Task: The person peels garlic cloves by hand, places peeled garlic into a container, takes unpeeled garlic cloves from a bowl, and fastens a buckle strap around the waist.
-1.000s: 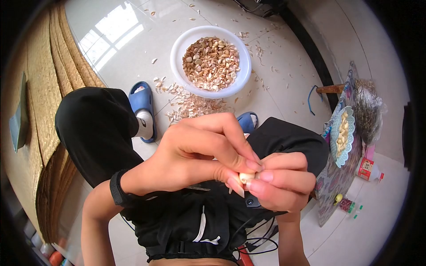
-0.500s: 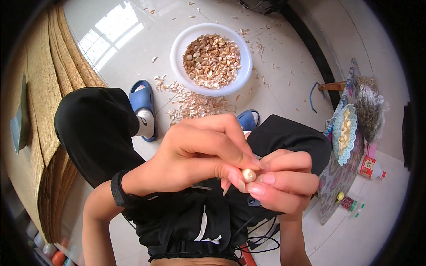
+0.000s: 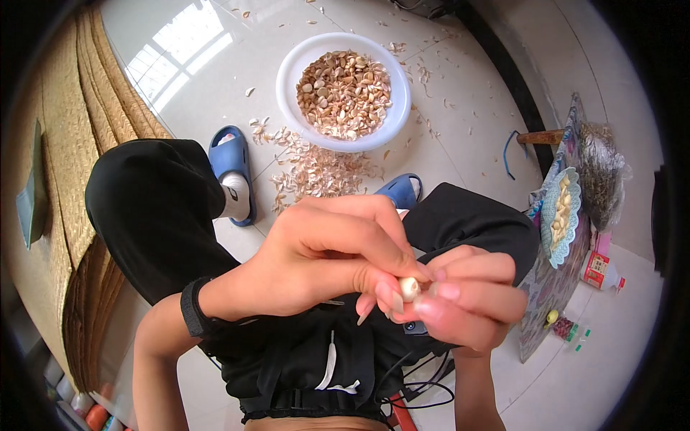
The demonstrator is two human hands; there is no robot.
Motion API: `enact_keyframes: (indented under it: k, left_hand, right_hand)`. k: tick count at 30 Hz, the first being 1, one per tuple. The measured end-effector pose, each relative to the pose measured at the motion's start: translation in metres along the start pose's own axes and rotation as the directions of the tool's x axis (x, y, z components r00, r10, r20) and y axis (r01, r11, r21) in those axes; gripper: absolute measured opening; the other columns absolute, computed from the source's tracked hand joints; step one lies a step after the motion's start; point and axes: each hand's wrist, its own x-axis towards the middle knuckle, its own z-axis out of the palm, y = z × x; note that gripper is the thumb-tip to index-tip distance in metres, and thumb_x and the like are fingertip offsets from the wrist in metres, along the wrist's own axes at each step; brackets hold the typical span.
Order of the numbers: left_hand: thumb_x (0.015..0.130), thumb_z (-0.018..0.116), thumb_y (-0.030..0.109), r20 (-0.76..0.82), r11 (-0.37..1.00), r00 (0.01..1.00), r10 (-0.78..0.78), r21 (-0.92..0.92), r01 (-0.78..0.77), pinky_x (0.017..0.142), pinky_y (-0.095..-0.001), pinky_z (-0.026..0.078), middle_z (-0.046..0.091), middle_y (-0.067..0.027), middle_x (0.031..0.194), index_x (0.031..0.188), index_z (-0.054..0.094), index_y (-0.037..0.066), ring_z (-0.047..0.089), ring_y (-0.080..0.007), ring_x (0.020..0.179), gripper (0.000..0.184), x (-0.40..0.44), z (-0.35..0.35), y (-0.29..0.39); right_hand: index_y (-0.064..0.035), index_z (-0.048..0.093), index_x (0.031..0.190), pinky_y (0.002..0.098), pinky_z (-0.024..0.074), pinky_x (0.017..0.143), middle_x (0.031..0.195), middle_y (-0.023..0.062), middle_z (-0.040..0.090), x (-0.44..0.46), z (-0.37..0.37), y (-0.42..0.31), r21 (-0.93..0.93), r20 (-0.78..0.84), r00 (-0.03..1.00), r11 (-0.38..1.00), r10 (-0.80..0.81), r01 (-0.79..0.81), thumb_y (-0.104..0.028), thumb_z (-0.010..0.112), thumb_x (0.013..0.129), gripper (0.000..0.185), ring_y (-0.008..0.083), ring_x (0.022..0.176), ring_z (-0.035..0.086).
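Observation:
A pale garlic clove (image 3: 410, 289) sits between my two hands, above my lap. My left hand (image 3: 330, 248), with a black band at its wrist, pinches the clove between thumb and fingers. From the other side, my right hand (image 3: 478, 294) has its thumb and fingertips closed against the same clove and is slightly blurred. Whether a bit of skin is between the right fingertips I cannot tell. Beyond the hands, a white bowl (image 3: 285, 108) on the floor holds many unpeeled cloves.
Loose garlic skins (image 3: 316, 172) lie on the tiles before the bowl. At right, a scalloped blue dish (image 3: 571, 215) of peeled cloves rests on a cloth-covered surface (image 3: 535, 323). Woven mats (image 3: 72, 144) stand at left. Blue slippers (image 3: 228, 154) are on my feet.
My hands and the clove have shifted slightly right. The clove appears slightly turned, and the right fingertips have moved a little across it. The view has tilted slightly.

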Motion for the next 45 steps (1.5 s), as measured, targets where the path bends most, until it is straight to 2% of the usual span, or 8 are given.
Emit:
enact_keyframes:
  k: [10,15,18,29,33,39,42,45]
  left_hand:
    - [0.073,0.066,0.010,0.004,0.999,0.999,-0.049,-0.015,0.049,0.066,-0.0252,0.045,0.060,-0.0130,0.082,0.087,0.067,0.001,0.058,-0.0181,0.072,0.017,0.001,0.001,0.000]
    - [0.073,0.065,0.008,0.002,0.998,0.999,-0.051,-0.024,0.051,0.065,-0.0249,0.045,0.060,-0.0126,0.082,0.087,0.067,0.001,0.058,-0.0177,0.072,0.016,0.001,0.001,0.000]
    - [0.077,0.058,-0.002,0.062,0.996,0.996,0.065,-0.072,-0.061,0.050,-0.0200,0.045,0.056,-0.0115,0.083,0.090,0.062,-0.005,0.054,-0.0114,0.060,0.013,0.003,0.001,-0.006]
    - [0.077,0.058,-0.003,0.062,0.995,0.997,0.044,-0.093,-0.038,0.050,-0.0198,0.045,0.055,-0.0112,0.083,0.091,0.062,-0.006,0.054,-0.0114,0.061,0.014,0.003,0.001,-0.005]
    - [0.073,0.067,0.013,-0.022,0.992,0.994,-0.111,-0.058,0.110,0.066,-0.0252,0.045,0.060,-0.0114,0.081,0.086,0.067,0.000,0.058,-0.0176,0.074,0.019,0.000,0.003,0.002]
    - [0.074,0.066,0.015,-0.039,0.994,0.997,-0.072,-0.089,0.068,0.066,-0.0247,0.046,0.059,-0.0127,0.082,0.087,0.065,0.000,0.058,-0.0170,0.073,0.020,0.000,0.003,-0.002]
    - [0.076,0.059,-0.004,0.011,0.986,0.999,0.049,-0.158,-0.046,0.054,-0.0209,0.046,0.057,-0.0120,0.085,0.091,0.062,-0.005,0.056,-0.0128,0.065,0.014,0.003,0.004,-0.009]
    - [0.076,0.059,-0.004,0.014,0.992,0.998,0.060,-0.116,-0.058,0.056,-0.0215,0.046,0.057,-0.0117,0.085,0.091,0.061,-0.004,0.056,-0.0131,0.066,0.015,0.002,0.003,-0.010]
  right_hand:
    - [-0.0028,0.061,0.088,0.0196,0.0435,0.044,0.089,0.0010,0.049,0.000,-0.003,0.004,-0.037,0.022,0.996,0.996,-0.084,0.085,0.007,0.075,0.055,0.037,0.0111,0.066,0.049]
    - [-0.0021,0.060,0.087,0.0186,0.0440,0.044,0.088,0.0009,0.048,0.001,0.001,0.001,-0.033,-0.042,0.999,0.999,-0.016,0.014,0.007,0.075,0.054,0.037,0.0104,0.066,0.049]
    - [-0.0021,0.061,0.087,0.0180,0.0434,0.043,0.087,0.0011,0.048,-0.001,0.001,0.005,-0.041,-0.053,0.995,0.996,-0.080,0.078,0.007,0.075,0.054,0.037,0.0101,0.064,0.049]
    - [-0.0031,0.060,0.086,0.0182,0.0421,0.042,0.088,0.0011,0.047,-0.001,0.002,0.003,-0.058,-0.048,0.996,0.996,-0.076,0.073,0.006,0.075,0.056,0.034,0.0095,0.063,0.048]
    - [-0.0034,0.059,0.086,0.0185,0.0425,0.043,0.088,0.0011,0.046,0.000,0.001,-0.002,-0.078,-0.028,0.999,0.997,-0.022,0.020,0.005,0.075,0.057,0.034,0.0098,0.065,0.048]
    - [-0.0023,0.059,0.085,0.0198,0.0428,0.043,0.087,0.0023,0.046,-0.004,0.003,0.005,-0.099,-0.035,0.994,0.990,-0.102,0.098,0.004,0.076,0.057,0.034,0.0103,0.066,0.048]
    - [-0.0030,0.060,0.086,0.0203,0.0420,0.044,0.087,0.0028,0.046,-0.005,0.005,0.004,-0.062,-0.077,0.996,0.997,-0.044,0.039,0.002,0.077,0.055,0.036,0.0114,0.067,0.048]
    - [-0.0046,0.061,0.088,0.0205,0.0408,0.046,0.087,0.0023,0.047,-0.001,0.008,0.000,-0.027,-0.120,0.991,0.998,0.056,-0.060,0.001,0.078,0.053,0.039,0.0128,0.069,0.048]
